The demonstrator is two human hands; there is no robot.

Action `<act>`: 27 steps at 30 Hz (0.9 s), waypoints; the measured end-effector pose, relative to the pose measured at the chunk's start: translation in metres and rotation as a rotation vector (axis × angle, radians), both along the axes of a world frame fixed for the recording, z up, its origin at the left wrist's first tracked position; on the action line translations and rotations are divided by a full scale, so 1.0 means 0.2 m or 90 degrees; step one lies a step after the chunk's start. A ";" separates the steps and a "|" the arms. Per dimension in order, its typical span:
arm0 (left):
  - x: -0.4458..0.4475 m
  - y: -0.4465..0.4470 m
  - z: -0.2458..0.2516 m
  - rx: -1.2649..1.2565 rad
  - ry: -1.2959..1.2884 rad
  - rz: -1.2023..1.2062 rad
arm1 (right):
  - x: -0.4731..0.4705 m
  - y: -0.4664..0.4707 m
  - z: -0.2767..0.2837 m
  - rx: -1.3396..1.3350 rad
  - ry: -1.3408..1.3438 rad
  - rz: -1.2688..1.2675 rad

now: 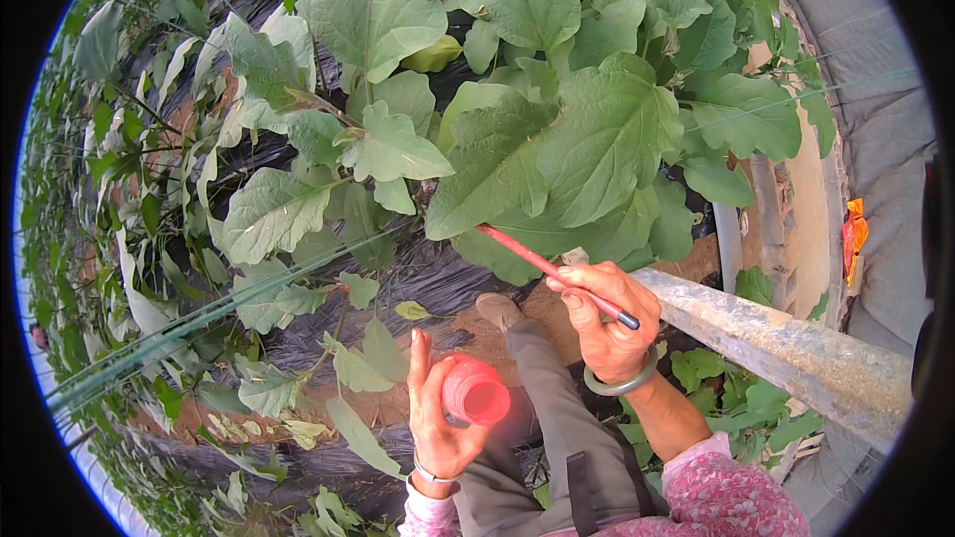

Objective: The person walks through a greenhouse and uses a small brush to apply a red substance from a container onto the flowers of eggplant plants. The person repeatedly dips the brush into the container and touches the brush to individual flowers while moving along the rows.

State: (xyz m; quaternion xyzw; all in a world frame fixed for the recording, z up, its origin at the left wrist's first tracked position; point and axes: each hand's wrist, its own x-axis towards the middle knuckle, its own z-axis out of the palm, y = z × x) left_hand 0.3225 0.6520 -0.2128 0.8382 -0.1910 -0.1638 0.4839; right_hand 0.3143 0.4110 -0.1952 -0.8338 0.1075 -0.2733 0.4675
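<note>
My left hand (431,425) grips a small red-tinted jar (477,391), its round open mouth tipped towards me. Between the thumb and fingers of my right hand (613,322) is a slender red stick (533,259), like a brush or pencil, with a dark rear end. The stick's far tip meets the edge of a broad lobed leaf (489,171); whether it touches the leaf or passes under it I cannot tell. That leaf belongs to a large eggplant-like plant (612,134) in front of me. What the jar contains is not clear.
Taut green strings (246,297) cross at left among more plants (276,212). A stout pale post (776,347) slants in from the right, close to my right hand. Black plastic film (321,347) covers the ground. An orange-red packet (855,235) lies by grey sheeting (888,149).
</note>
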 end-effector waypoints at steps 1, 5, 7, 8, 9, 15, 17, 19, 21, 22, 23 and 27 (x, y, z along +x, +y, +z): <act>0.01 -0.03 -0.01 0.015 0.004 -0.017 | -0.01 -0.02 -0.02 0.015 -0.003 -0.005; 0.04 -0.17 -0.05 0.028 0.019 -0.066 | -0.02 -0.10 -0.04 0.046 -0.003 -0.012; 0.05 -0.25 -0.05 0.016 0.036 -0.081 | -0.04 -0.15 -0.05 0.045 -0.008 -0.010; 0.05 -0.29 -0.04 0.012 0.039 -0.088 | -0.04 -0.17 -0.05 0.039 -0.006 -0.005; 0.06 -0.32 -0.02 0.008 0.041 -0.093 | -0.04 -0.20 -0.04 0.040 -0.001 0.003; 0.04 -0.31 -0.01 -0.020 0.067 -0.120 | -0.06 -0.22 0.04 0.020 0.015 0.043; 0.02 -0.23 0.01 -0.068 0.087 -0.088 | -0.05 -0.16 0.07 0.009 0.008 0.067; -0.01 -0.11 0.03 -0.075 0.083 -0.053 | -0.03 -0.06 0.12 0.008 0.003 0.111; -0.03 0.03 0.06 -0.091 0.071 -0.020 | -0.04 0.07 0.17 0.018 -0.030 0.115; -0.05 0.11 0.08 -0.099 0.061 -0.004 | -0.05 0.14 0.21 0.046 -0.048 0.107; -0.06 0.18 0.09 -0.105 0.052 0.011 | -0.05 0.22 0.25 0.076 -0.065 0.098; -0.19 0.60 0.16 -0.144 0.034 0.114 | -0.01 0.63 0.46 0.176 -0.125 0.126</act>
